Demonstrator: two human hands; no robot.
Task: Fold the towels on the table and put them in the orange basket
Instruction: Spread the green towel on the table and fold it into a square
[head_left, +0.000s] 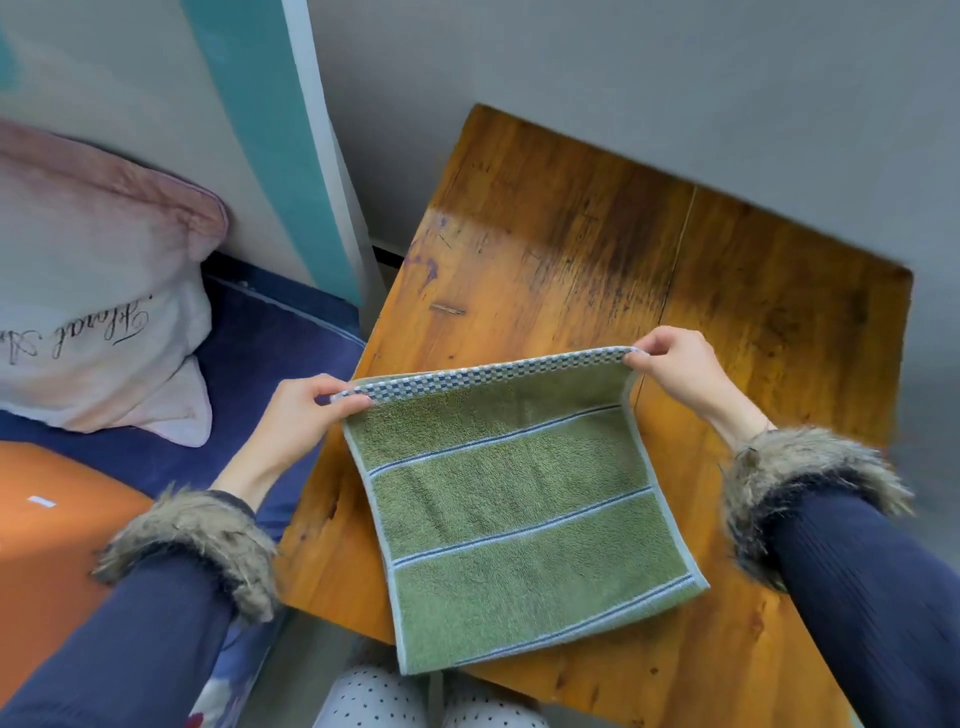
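Towel: green towel (511, 499), terry, crossed by pale stripes with dark lines; a blue-and-white checked band runs along its far edge; pale hem on both long sides.
Towel position: held up by its far edge above the tabletop (597, 249); the near end lies on the wood and hangs a little over the front edge toward the person.
Left hand: left hand (298, 415) pinches the far-left corner of the checked band between thumb and fingers.
Right hand: right hand (675, 371) pinches the far-right corner the same way, fingers curled over the edge.
Hands, relation: well apart, the band drawn taut between them.
Sleeves: dark blue ribbed sleeves with fur cuffs (208, 540) on both wrists.
Tabletop: worn brown wood, scratched and stained, a seam running front to back, set against a grey wall.
Orange basket: orange basket (47, 540), only part in view at the lower left, beside the left sleeve, apart from the towel.
Bed: blue bed cover (260, 364) left of the tabletop.
Pillow: pale pink pillow (98, 291) with script lettering, on the bed against the wall.
Lap: white dotted fabric (374, 701) at the bottom edge, below the towel.
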